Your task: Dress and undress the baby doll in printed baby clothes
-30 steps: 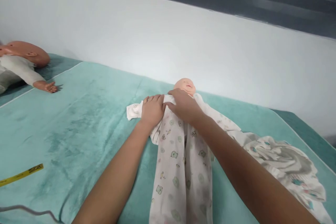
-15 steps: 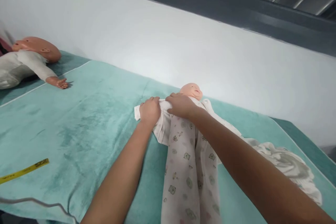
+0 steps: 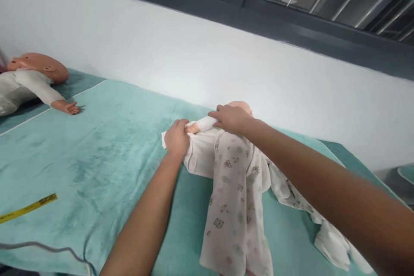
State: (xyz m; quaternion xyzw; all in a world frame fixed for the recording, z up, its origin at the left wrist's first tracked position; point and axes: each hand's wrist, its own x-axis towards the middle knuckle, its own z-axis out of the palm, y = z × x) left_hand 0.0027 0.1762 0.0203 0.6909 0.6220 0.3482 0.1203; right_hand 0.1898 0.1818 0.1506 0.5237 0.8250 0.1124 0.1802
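A baby doll [image 3: 239, 104] lies on its back, its head partly hidden behind my right hand. It wears a white baby garment [image 3: 228, 198] printed with small bears. My left hand [image 3: 177, 138] is closed around the garment's plain white sleeve [image 3: 199, 148], whose end sticks out past my fingers. Between my hands the doll's white-covered arm [image 3: 207, 123] stretches left, and its small hand [image 3: 193, 128] shows beside my left fingers. With my right hand [image 3: 231, 118] I grip that arm near the shoulder; my fingertips curl over it.
A teal sheet [image 3: 113, 146] covers the surface up to the white wall [image 3: 145, 51]. On the far left lies a second doll [image 3: 42, 77]. A yellow strip [image 3: 29, 209] and a cable [image 3: 48, 248] are near the front left. Crumpled white clothing [image 3: 333, 241] lies at the right.
My right hand has shifted right along the doll's arm, away from my left hand. The doll's small hand and covered forearm now show between them. The clothing at right has shifted.
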